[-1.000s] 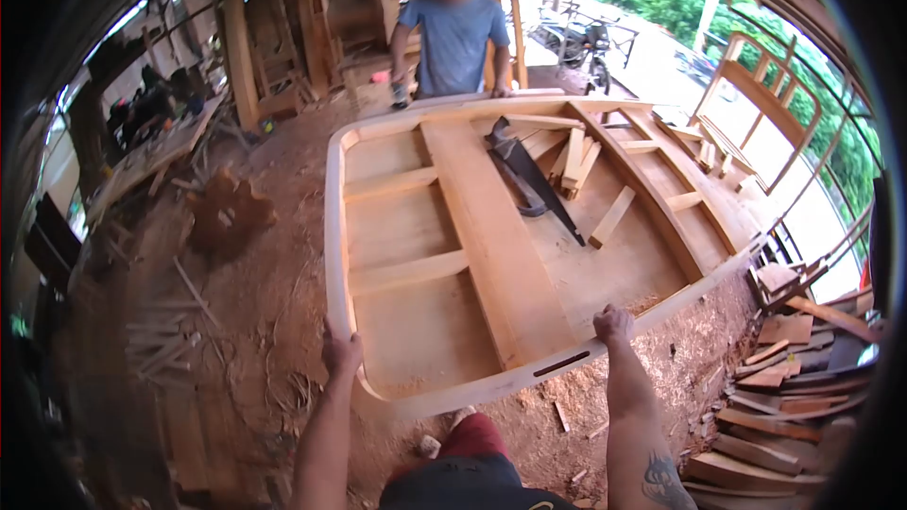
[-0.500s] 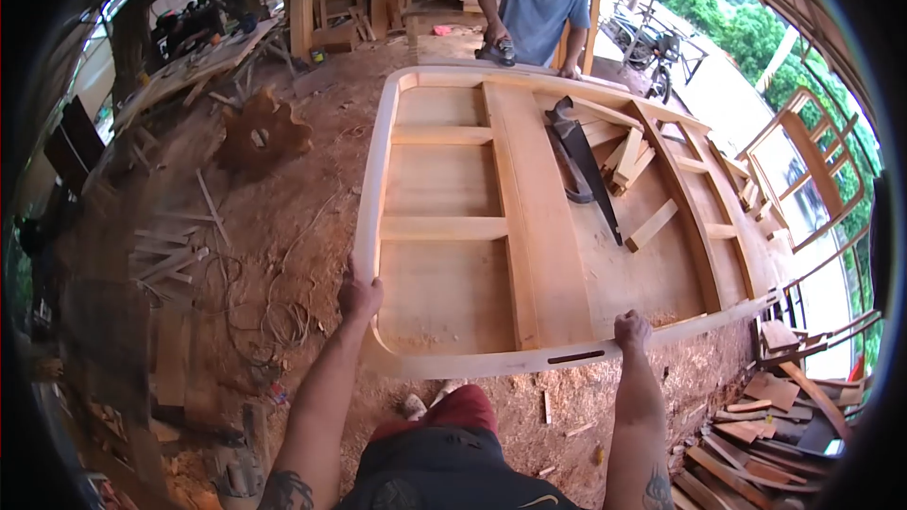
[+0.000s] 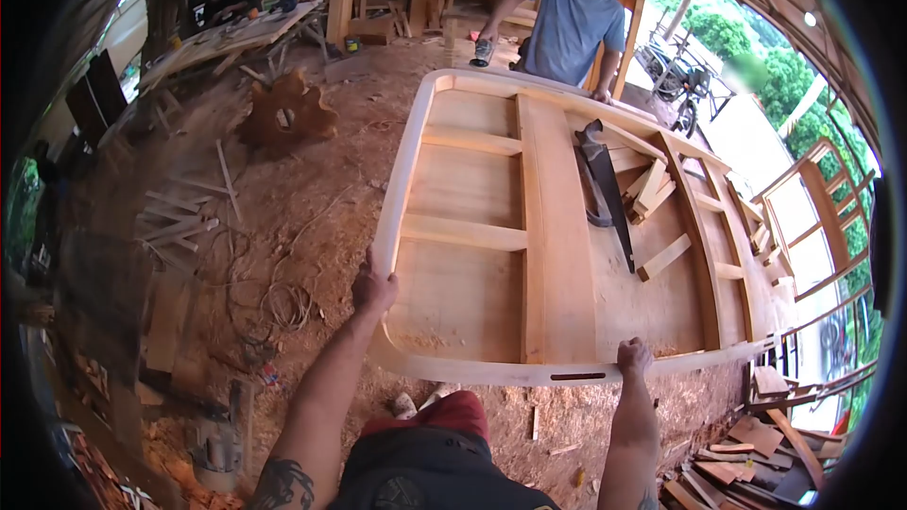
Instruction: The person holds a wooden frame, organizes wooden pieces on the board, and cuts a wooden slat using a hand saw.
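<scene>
A large rounded wooden frame (image 3: 416, 146) with cross slats and panels spans the middle of the view. My left hand (image 3: 375, 287) is closed around its left edge near the rounded corner. On the near edge, right of a dark slot (image 3: 577, 377), my right hand (image 3: 634, 355) is closed over the rim. Inside the frame lie a handsaw (image 3: 609, 196) with a dark blade, another dark tool (image 3: 597, 206) partly under it, and several short wood blocks (image 3: 652, 191). One loose block (image 3: 664, 257) rests apart, nearer to me.
Across the frame a co-worker (image 3: 572, 28) holds a power tool (image 3: 483, 50), other hand on the far edge. Scrap wood (image 3: 746, 453) piles at lower right. Sticks (image 3: 179, 217) and a coiled cord (image 3: 283, 304) lie on the dirt floor. A slab with a hole (image 3: 286, 111) is farther back.
The view has shifted, so the frame appears farther right and slightly lower. The co-worker's power tool has moved off the frame's far edge to the left. Both my hands keep their hold.
</scene>
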Motion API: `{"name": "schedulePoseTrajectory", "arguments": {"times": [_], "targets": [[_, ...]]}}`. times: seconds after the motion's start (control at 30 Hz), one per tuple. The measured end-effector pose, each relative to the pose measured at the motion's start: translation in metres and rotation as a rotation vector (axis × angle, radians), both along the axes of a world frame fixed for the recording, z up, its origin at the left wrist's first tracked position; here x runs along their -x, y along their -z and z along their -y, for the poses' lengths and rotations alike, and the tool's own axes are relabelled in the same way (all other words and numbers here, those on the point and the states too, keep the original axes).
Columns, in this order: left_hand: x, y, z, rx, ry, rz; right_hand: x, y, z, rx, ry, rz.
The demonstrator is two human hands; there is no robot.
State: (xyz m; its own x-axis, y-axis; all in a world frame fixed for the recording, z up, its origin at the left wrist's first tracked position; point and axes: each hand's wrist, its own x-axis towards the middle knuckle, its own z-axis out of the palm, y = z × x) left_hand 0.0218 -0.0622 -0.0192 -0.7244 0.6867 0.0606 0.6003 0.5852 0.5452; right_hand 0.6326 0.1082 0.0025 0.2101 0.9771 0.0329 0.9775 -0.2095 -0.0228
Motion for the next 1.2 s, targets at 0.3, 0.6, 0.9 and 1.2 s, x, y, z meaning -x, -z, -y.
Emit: {"name": "schedulePoseTrajectory", "arguments": {"times": [0.3, 0.6, 0.9, 1.2], "targets": [[-0.003, -0.006, 0.0, 0.03, -0.039, 0.057, -0.005, 0.005, -0.009, -0.013, -0.025, 0.003], [-0.006, -0.015, 0.003, 0.075, -0.009, 0.006, -0.018, 0.018, -0.009, -0.082, -0.109, -0.034], [-0.006, -0.017, 0.002, 0.099, -0.013, 0.04, -0.01, 0.012, -0.005, -0.07, -0.072, -0.018], [-0.006, -0.016, 0.002, 0.104, 0.0, 0.071, -0.016, 0.014, -0.008, -0.067, -0.08, -0.012]]}}
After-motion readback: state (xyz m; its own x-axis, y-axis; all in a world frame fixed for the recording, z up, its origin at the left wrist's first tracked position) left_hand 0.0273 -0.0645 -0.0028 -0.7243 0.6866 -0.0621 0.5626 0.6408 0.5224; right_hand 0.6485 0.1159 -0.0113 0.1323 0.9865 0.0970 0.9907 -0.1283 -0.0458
